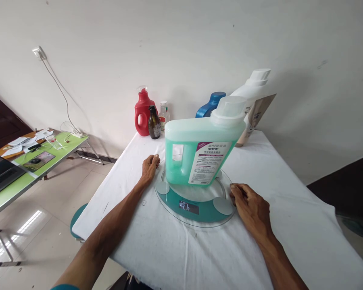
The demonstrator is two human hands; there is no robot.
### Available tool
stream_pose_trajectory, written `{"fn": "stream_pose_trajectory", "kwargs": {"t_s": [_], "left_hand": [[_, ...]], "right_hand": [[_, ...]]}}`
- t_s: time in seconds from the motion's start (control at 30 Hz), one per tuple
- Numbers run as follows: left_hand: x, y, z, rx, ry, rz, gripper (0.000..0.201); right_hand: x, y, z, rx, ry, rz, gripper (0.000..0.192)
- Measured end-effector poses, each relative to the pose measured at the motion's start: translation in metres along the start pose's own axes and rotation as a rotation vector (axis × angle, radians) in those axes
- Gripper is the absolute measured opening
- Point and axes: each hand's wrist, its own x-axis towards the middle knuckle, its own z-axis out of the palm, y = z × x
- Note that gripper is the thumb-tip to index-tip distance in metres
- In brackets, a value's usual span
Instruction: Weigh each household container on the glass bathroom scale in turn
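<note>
A large jug of green liquid (pixel 181 137) with a white cap and a printed label stands upright on a round glass scale (pixel 169 207). The scale has a teal band and a lit digital display (pixel 189 207), whose digits appear upside down from here. At the scale's left rim is my left hand (pixel 150 167), its fingers closed at the glass edge. My right hand (pixel 254 205) pinches the right rim, thumb and forefinger together. The jug hides the far part of the scale.
A red jug (pixel 143 114), a dark pump bottle (pixel 154 125) and a small clear bottle (pixel 163 114) stand at the back left. Behind the green jug are a blue bottle (pixel 210 106) and a white bottle (pixel 252 88). A green table (pixel 59 155) is at left.
</note>
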Motion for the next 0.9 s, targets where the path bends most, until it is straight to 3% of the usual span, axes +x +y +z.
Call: {"fn": "stream_pose_trajectory", "kwargs": {"t_s": [0.7,0.9], "left_hand": [[-0.0010,0.0005,0.0006,-0.005,0.001,0.004,0.061],[-0.0013,0.0017,0.0002,0.002,-0.002,0.011,0.061]], "right_hand": [[0.0020,0.0054,0.0018,0.025,0.032,-0.019,0.043],[-0.0008,-0.0002,-0.0018,0.031,-0.013,-0.002,0.046]]}}
